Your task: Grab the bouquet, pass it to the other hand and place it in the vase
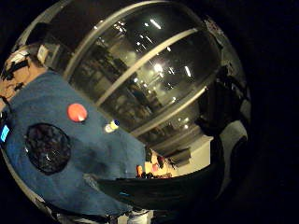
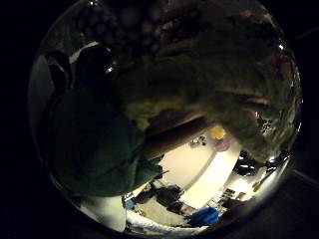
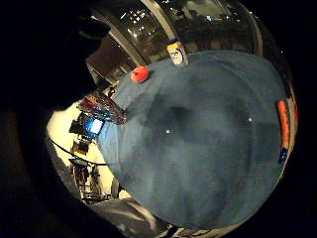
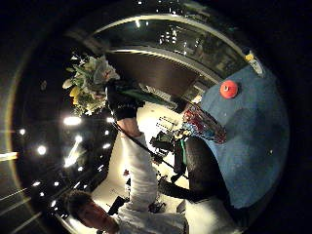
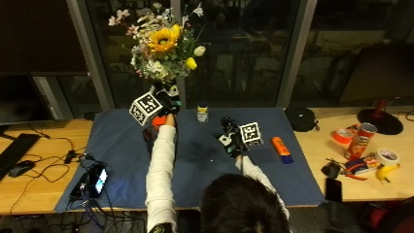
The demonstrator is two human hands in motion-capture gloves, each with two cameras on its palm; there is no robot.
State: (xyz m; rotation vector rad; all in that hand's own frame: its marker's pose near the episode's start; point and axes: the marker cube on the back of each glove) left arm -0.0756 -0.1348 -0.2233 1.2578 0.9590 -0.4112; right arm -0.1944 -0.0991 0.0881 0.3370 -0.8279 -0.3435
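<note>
The bouquet (image 5: 163,43) stands upright, blooms at 12 o'clock, gripped by its stems in the raised left hand (image 5: 167,97). The right hand (image 5: 232,141) hovers over the cloth (image 5: 116,145), fingers relaxed, holding nothing.

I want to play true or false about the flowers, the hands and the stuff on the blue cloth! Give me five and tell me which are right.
1. The left hand holds the bouquet up in the air. True.
2. The bouquet already stands in the vase. False: it is raised above the table, not in the vase.
3. The right hand grips the bouquet too. False: it is over the blue cloth and holds nothing.
4. A big yellow flower shows in the bouquet. True.
5. The orange marker lies on the bare wood. False: it lies on the blue cloth.
</note>
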